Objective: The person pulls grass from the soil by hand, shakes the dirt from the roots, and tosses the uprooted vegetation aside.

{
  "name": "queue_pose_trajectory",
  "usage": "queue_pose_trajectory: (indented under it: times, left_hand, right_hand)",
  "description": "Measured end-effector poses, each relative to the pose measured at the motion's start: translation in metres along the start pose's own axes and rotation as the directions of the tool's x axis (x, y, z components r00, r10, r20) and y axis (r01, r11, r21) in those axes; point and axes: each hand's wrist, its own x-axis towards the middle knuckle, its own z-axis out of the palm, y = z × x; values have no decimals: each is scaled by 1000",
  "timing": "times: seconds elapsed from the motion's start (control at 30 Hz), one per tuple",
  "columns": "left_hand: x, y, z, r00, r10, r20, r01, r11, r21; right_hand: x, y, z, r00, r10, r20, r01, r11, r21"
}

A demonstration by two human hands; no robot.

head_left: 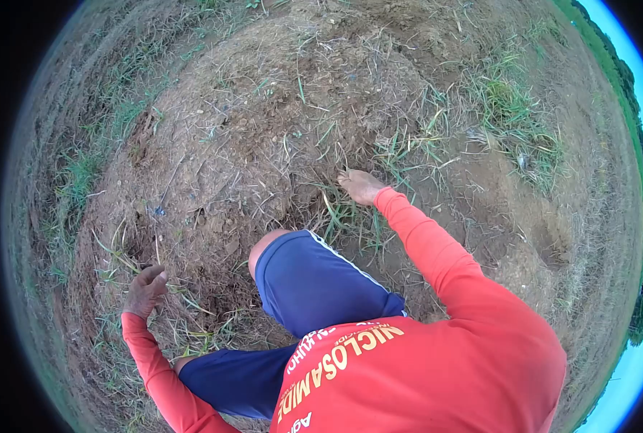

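My left hand [147, 291] is low over the ground at the lower left, its fingers pinched together. Thin green grass blades [121, 257] and a pale stalk rise from its fingertips. Further up and to the right, my right hand [361, 186] reaches down with curled fingers into dry and green grass. The fingertips are small in view, and the grass there partly blends with the soil. A green grass tuft [339, 215] grows just below this hand, and more blades [404, 150] stand to its upper right.
Bare brown soil [220, 119] with dry straw spreads ahead. A larger green clump [505, 105] grows at the upper right. Small blue scraps [159, 211] lie near the left hand. My bent knee [263, 249] is between both hands. Trees and sky edge the right side.
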Motion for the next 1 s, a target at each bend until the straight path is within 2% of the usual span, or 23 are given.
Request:
queue_pose_trajectory:
  times: [0.03,0.07,0.2,0.23,0.27,0.3,0.33,0.37,0.4,0.43,0.47,0.5,0.53,0.57,0.63,0.7,0.73,0.77,0.8,0.83,0.9,0.93,1.0]
  left_hand:
    - [-2,1,2,999,-19,45,18,999,28]
    - [1,-3,4,998,-37,50,36,999,24]
    - [16,-17,5,988,-85,129,87,996,-9]
    - [18,-24,2,986,-100,133,104,994,-20]
    - [16,-26,0,987,-116,114,120,993,-21]
    - [15,-27,1,987,-132,96,135,991,-26]
    - [19,-25,3,986,-145,78,148,988,-36]
    - [24,-21,5,987,-141,82,144,989,-36]
    - [27,-21,4,986,-143,81,146,989,-37]
    - [28,-24,3,985,-152,76,156,987,-43]
    - [36,-31,-1,983,-138,125,147,987,-68]
    - [32,-23,5,985,-133,106,138,990,-42]
    - [29,-13,7,987,-141,79,143,990,-10]
    - [30,-17,5,993,-103,51,103,995,1]
    - [37,-17,6,1000,-1,-9,1,1000,-8]
    - [35,-22,1,996,78,-48,-79,996,-27]
    - [39,-28,-5,991,109,-75,-113,992,-54]
    - [40,-29,-9,984,142,-104,-150,986,-76]
    - [28,-12,0,977,148,-151,-157,986,-50]
    - [26,-15,1,980,94,-173,-110,990,-87]
    - [17,-24,3,978,-20,-210,-15,987,-163]
    - [10,-26,3,984,-23,-176,0,992,-129]
    - [-4,-25,6,993,-28,-112,20,997,-71]
  right_hand:
    - [-19,-23,-10,987,-6,163,15,998,-53]
    - [-21,-24,-4,977,-25,214,34,999,-36]
    - [-69,-32,-62,951,-299,-77,306,946,107]
    - [-88,-32,-100,938,-294,-181,291,956,-45]
    - [-97,-13,-125,821,-376,-429,355,926,-132]
    - [-116,-3,-169,770,-400,-496,324,916,-236]
    - [-128,20,-209,796,-192,-574,170,981,-93]
    - [-143,43,-246,709,-117,-695,72,993,-94]
    - [-149,88,-291,694,75,-716,-42,997,64]
    - [-161,131,-328,572,136,-809,-122,989,80]
    - [-169,193,-365,394,70,-916,-213,977,-17]
    - [-182,227,-398,178,209,-962,-777,629,-7]
    - [-204,211,-406,205,287,-936,-921,380,-85]
    - [-217,210,-411,214,323,-922,-935,342,-97]
    - [-199,256,-395,288,256,-923,-832,544,-109]
    - [-162,236,-312,485,314,-816,-601,798,-51]
    - [-131,249,-265,602,245,-760,-471,878,-91]
    - [-108,221,-213,679,270,-683,-391,920,-25]
    - [-80,205,-168,781,392,-487,-344,920,190]
    - [-65,166,-135,857,400,-325,-335,912,238]
    - [-37,125,-71,895,-43,-444,68,997,41]
    - [-26,114,-49,830,-293,-475,313,949,-39]
    - [-11,101,-29,817,-190,-544,111,978,-174]
